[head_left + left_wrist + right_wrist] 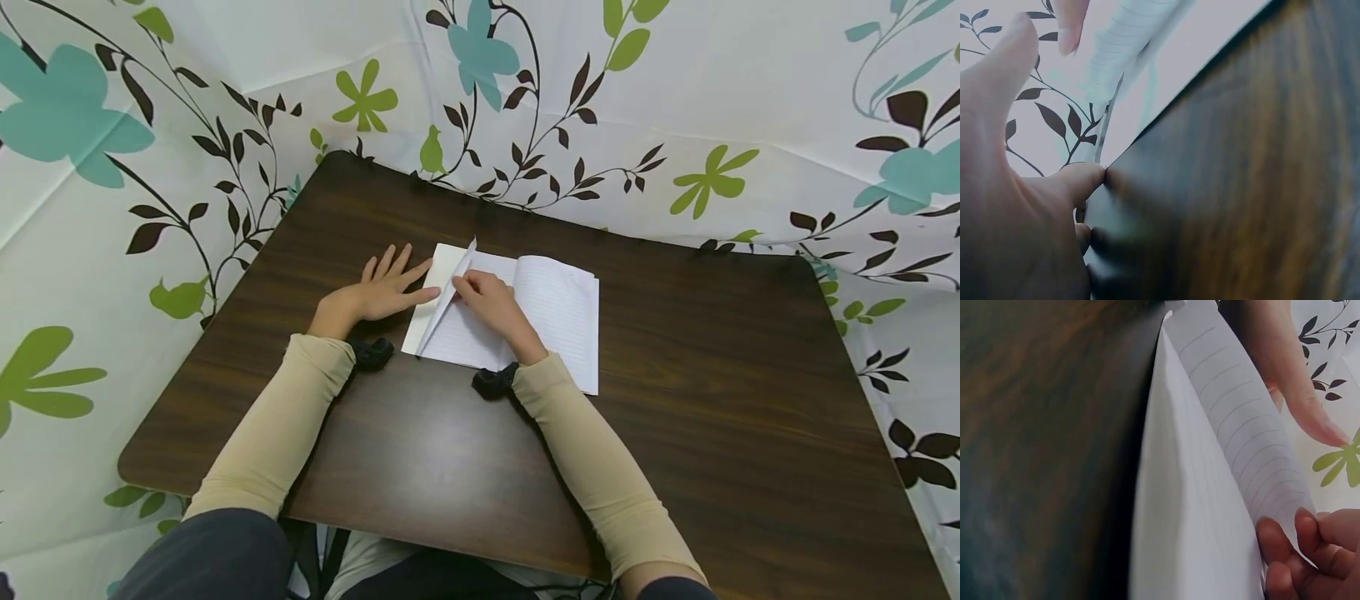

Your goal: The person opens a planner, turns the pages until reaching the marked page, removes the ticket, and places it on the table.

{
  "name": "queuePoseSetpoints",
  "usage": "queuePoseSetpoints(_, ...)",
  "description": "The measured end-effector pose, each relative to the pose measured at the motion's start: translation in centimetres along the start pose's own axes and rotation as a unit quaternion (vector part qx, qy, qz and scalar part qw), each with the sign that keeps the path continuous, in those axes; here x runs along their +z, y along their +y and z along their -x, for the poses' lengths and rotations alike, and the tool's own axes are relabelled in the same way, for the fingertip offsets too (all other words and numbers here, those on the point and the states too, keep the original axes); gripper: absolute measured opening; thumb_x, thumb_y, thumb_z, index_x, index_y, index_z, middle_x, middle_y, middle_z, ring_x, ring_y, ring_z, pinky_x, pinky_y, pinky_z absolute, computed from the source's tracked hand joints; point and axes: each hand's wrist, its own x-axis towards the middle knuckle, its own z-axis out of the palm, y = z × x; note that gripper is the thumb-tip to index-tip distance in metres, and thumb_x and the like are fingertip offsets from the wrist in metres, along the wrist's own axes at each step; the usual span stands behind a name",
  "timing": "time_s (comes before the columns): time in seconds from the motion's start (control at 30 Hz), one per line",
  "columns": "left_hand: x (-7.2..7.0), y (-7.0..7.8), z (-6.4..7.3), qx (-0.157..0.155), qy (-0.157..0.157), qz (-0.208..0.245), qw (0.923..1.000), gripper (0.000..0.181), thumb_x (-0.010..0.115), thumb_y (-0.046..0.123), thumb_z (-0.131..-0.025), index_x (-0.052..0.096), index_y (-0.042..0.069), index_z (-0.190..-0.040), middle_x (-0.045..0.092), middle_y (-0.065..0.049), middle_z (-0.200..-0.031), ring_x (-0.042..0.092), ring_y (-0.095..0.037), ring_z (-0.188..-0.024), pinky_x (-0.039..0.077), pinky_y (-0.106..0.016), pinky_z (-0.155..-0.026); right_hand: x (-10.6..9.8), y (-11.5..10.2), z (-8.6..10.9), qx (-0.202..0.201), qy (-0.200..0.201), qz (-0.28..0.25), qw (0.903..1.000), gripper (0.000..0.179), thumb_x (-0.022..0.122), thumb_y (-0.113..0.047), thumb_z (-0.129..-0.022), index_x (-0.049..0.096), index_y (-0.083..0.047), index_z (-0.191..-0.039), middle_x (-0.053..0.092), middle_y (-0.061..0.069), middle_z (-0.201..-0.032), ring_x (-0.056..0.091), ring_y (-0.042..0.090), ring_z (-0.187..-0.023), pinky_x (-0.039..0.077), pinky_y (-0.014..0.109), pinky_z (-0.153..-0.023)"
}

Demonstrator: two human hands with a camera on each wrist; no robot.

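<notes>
An open notebook [558,308] with lined white pages lies on the table. One left-side page [447,298] stands partly raised, its ruled face curving up in the right wrist view. My right hand [491,304] pinches that page between thumb and fingers [1313,540]. Over at the notebook's left edge, my left hand [378,293] is spread with straight fingers, its thumb reaching toward the raised page. In the left wrist view, a fingertip of the left hand [1016,181] meets the notebook's edge on the tabletop.
The dark wood table [712,400] extends around the notebook, widest to the right. A white curtain [285,50] printed with leaves and flowers hangs behind and beside it. Black wrist straps [371,354] sit at both sleeve ends.
</notes>
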Motion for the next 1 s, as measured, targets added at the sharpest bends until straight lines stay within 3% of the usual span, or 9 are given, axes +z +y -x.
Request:
queuePoseSetpoints(0.17, -0.4, 0.5, -0.2, -0.002, -0.006, -0.006, 1.0000, 0.112, 0.025, 0.099, -0.082, -0.003, 0.033, -0.168, -0.029, -0.003, -0.172, -0.034, -0.030, -0.158, -0.022, -0.060, -0.125, 0.1, -0.3, 0.0, 0.010, 0.011, 0.005, 0.9999, 0.036, 0.051, -0.037, -0.110, 0.072, -0.013, -0.094, 0.071, 0.003, -0.087, 0.057, 0.019, -0.082, 0.037, 0.045, -0.095)
queuePoseSetpoints(0.3, -0.6, 0.9, -0.2, 0.001, -0.006, -0.011, 0.9999, 0.119, 0.027, 0.103, -0.077, -0.002, 0.031, -0.169, -0.029, -0.004, -0.172, -0.034, -0.030, -0.158, -0.022, -0.060, -0.125, 0.1, -0.5, -0.2, 0.017, 0.011, -0.003, 0.9998, 0.033, 0.051, -0.037, -0.110, 0.071, -0.014, -0.096, 0.078, 0.003, -0.102, 0.064, 0.021, -0.096, 0.032, 0.056, -0.104)
queuePoseSetpoints(0.47, -0.8, 1.1, 0.1, 0.009, -0.001, -0.015, 0.9998, 0.120, 0.032, 0.101, -0.078, -0.003, 0.030, -0.169, -0.029, -0.008, -0.172, -0.033, -0.033, -0.158, -0.021, -0.062, -0.125, 0.0, -0.7, -0.3, 0.019, 0.012, -0.007, 0.9997, 0.031, 0.052, -0.038, -0.109, 0.070, -0.014, -0.101, 0.079, 0.004, -0.105, 0.067, 0.023, -0.102, 0.030, 0.057, -0.103)
queuePoseSetpoints(0.77, -0.7, 1.2, 0.9, 0.029, 0.008, -0.004, 0.9995, 0.109, 0.047, 0.085, -0.090, 0.000, 0.028, -0.170, -0.026, -0.015, -0.173, -0.031, -0.038, -0.158, -0.020, -0.065, -0.124, -0.2, -0.7, -0.2, 0.016, 0.005, 0.002, 0.9999, 0.028, 0.052, -0.036, -0.110, 0.069, -0.015, -0.108, 0.077, 0.003, -0.104, 0.066, 0.022, -0.099, 0.033, 0.055, -0.105)
queuePoseSetpoints(1.0, -0.1, 0.8, 0.8, 0.036, 0.010, 0.000, 0.9993, 0.107, 0.054, 0.078, -0.092, 0.003, 0.025, -0.170, -0.024, -0.018, -0.173, -0.029, -0.042, -0.158, -0.019, -0.067, -0.123, -0.8, 0.2, 0.0, 0.003, -0.014, -0.011, 0.9998, 0.024, 0.053, -0.028, -0.110, 0.069, -0.010, -0.113, 0.076, 0.007, -0.105, 0.067, 0.021, -0.094, 0.047, 0.039, -0.095)
